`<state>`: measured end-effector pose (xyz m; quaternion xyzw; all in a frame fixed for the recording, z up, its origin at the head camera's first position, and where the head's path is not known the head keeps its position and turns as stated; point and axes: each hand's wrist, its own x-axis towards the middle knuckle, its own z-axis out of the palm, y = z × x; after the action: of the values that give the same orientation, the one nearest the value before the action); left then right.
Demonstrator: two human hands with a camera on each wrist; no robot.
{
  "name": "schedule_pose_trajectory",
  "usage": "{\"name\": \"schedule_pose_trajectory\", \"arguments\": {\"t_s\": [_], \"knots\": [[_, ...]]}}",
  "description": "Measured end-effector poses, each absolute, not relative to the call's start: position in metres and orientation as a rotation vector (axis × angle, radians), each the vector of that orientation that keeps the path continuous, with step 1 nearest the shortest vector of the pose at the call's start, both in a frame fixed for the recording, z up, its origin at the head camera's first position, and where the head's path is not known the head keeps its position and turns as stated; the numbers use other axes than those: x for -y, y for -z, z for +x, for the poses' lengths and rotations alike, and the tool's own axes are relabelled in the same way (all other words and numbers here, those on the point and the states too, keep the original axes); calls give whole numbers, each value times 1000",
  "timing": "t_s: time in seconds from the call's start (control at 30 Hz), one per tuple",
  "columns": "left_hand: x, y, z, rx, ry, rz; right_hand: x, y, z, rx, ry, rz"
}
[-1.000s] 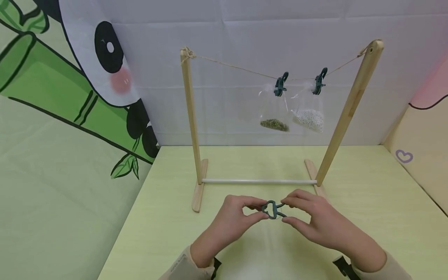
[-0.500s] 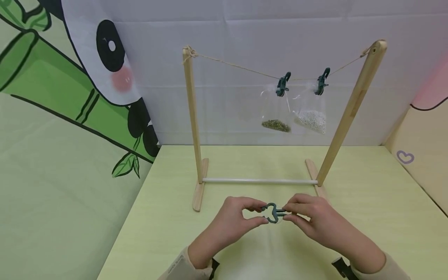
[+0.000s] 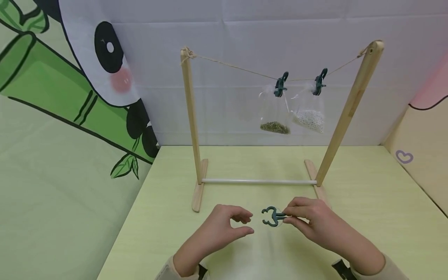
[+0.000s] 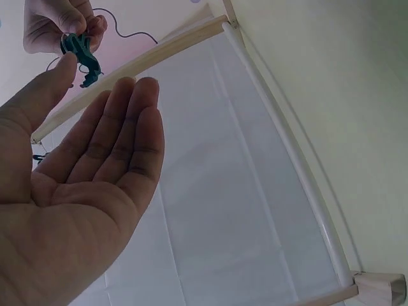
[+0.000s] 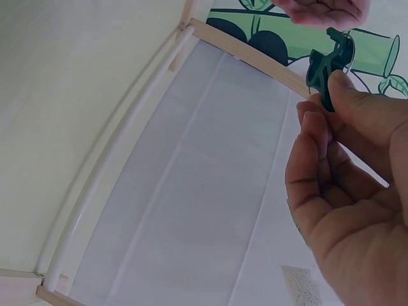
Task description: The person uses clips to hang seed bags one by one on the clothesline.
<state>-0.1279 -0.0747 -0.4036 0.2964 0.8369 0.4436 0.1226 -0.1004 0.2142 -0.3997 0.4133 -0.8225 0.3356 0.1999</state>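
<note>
Between thumb and fingers, my right hand point(image 3: 315, 217) pinches the handles of a dark green plastic clip point(image 3: 272, 217), whose jaws stand apart and face left. The same clip point(image 5: 330, 67) shows close up in the right wrist view, the thumb pressed on its handle. My left hand point(image 3: 224, 225) is a short way left of the clip, touching nothing, with thumb and fingers spread apart. In the left wrist view the palm of that hand point(image 4: 95, 172) shows with relaxed fingers, and the clip point(image 4: 81, 57) hangs in the other hand beyond it.
Behind the hands stands a wooden frame point(image 3: 191, 116) with a string point(image 3: 234, 67) across its top and a white rod point(image 3: 259, 181) low down. Two green clips hold clear bags on the string, one with green bits point(image 3: 275, 127), one with white beads point(image 3: 309, 119).
My left hand has let go of the clip and moved left and slightly down. The right hand has squeezed the handles together, and the clip's jaws have spread.
</note>
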Motion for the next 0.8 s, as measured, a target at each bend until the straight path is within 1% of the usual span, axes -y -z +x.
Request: {"name": "schedule_pose_trajectory", "arguments": {"t_s": [0.17,0.4,0.6,0.8], "knots": [[89,411,-124,-2408,-1214,901,-214,400,-101,2297,-944,1162],[106,412,-120,-2329,-1071,827,-215,401,-101,2312,-956,1155],[121,414,-116,-2361,-889,842,-217,400,-100,2333,-963,1148],[128,417,-112,-2382,-724,714,-217,397,-100,2346,-969,1149]]}}
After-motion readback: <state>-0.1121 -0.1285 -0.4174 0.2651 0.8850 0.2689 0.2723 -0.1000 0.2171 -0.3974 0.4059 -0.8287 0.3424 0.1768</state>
